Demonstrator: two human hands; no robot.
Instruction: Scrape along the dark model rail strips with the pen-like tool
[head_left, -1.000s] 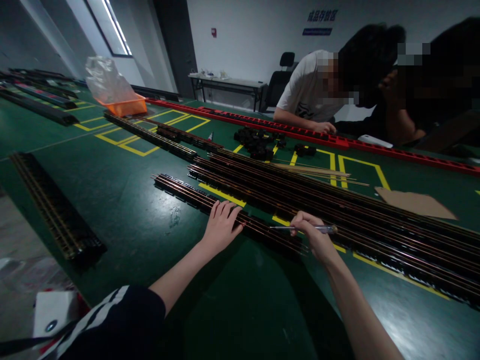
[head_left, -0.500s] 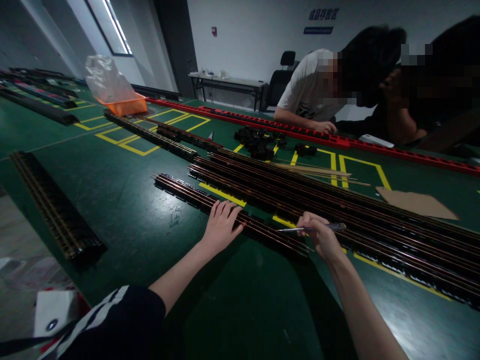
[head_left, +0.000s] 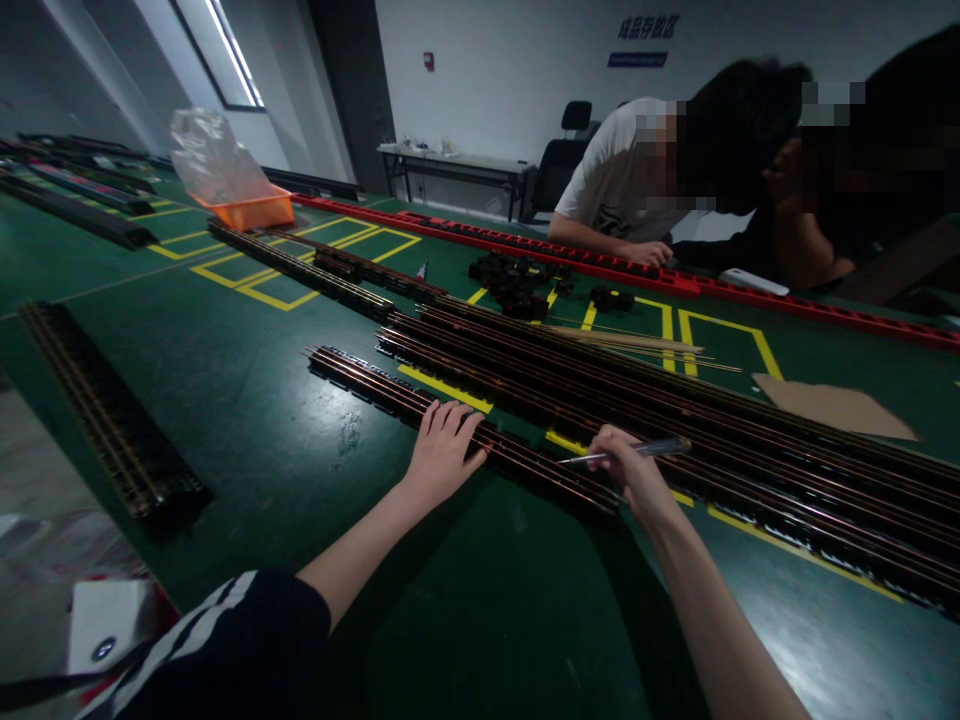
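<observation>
My left hand (head_left: 444,455) lies with its fingers stretched out across a long black strip (head_left: 375,382) with copper-coloured rods along it, pressing on its middle. My right hand (head_left: 628,465) is closed around a slim screwdriver (head_left: 660,447), held much like a pen. Its thin metal shaft slants down to the left, and the tip is at or just above the strip's right part; contact cannot be made out. Just beyond both hands, several similar rodded strips (head_left: 750,465) lie side by side.
Another rodded strip (head_left: 112,410) lies at the left table edge. Thin rods (head_left: 637,343), black parts (head_left: 514,283) and cardboard (head_left: 832,403) lie farther back. An orange basket (head_left: 255,210) holds a plastic bag. Two people sit beyond a long red rail (head_left: 525,237).
My right hand has tilted the screwdriver so its handle end sits slightly higher; the tip has shifted very little. My left hand and the strip stay in place.
</observation>
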